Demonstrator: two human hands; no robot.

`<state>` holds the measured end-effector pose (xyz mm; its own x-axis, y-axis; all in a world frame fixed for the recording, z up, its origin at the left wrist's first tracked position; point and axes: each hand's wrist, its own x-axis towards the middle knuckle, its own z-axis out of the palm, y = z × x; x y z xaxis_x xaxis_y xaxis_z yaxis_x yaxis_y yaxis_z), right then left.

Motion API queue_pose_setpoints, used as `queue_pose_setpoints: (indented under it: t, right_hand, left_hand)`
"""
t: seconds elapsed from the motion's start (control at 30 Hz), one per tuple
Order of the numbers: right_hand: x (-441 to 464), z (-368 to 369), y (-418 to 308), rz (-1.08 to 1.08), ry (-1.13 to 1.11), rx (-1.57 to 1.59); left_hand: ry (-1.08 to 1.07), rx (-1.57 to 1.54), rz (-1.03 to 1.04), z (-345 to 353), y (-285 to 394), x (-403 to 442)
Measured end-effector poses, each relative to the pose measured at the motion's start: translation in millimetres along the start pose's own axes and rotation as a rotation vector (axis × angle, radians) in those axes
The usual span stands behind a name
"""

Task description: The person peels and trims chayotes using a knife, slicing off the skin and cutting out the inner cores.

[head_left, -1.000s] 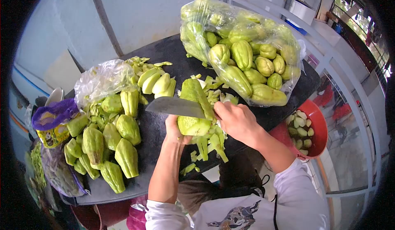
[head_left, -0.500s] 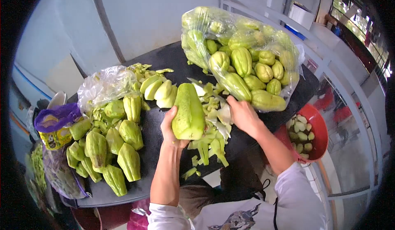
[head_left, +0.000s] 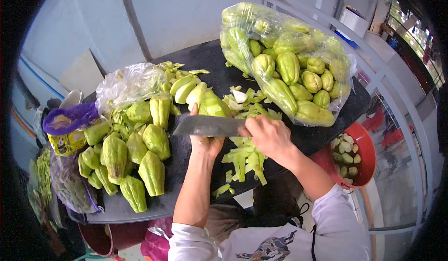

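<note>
Left hand (head_left: 206,144) wrapped round a chayote (head_left: 213,106), held above the dark surface (head_left: 175,172) between the chayote pile (head_left: 136,149) and peel scraps (head_left: 247,159); right hand (head_left: 269,136) in a fist on the knife (head_left: 205,126), blade crossing in front of the chayote, can't tell if touching; clear bag (head_left: 289,67) of chayotes at far right of surface

A food-preparation area (home or eatery, unclear): parings (head_left: 245,160) litter the black table (head_left: 175,181) toward five o'clock, bagged chayotes (head_left: 288,67) toward two, a red bucket (head_left: 367,156) of cut pieces (head_left: 346,147) at three.
</note>
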<state>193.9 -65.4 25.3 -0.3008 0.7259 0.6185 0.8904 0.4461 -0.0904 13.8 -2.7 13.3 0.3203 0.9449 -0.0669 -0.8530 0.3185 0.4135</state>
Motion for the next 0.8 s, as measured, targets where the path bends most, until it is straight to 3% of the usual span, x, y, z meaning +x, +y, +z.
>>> queue_pose_setpoints:
  t: [0.07, 0.4, 0.5, 0.8]
  right_hand:
    - [6.1, 1.3, -8.5, -0.118, 0.072, -0.107]
    - [17.9, 2.2, -11.8, -0.154, 0.127, -0.115]
    - [9.9, 11.0, -0.1, -0.086, 0.119, -0.042]
    - [-15.2, 10.8, 23.4, 0.113, -0.069, 0.001]
  left_hand:
    - [-0.023, 0.018, -0.005, 1.6, -0.9, -0.1]
    - [0.032, -0.044, 0.018, 7.5, -3.0, -3.1]
    - [0.170, -0.041, 0.025, 7.6, -1.9, -2.1]
    - [0.112, 0.078, 0.028, 19.0, 1.8, -13.3]
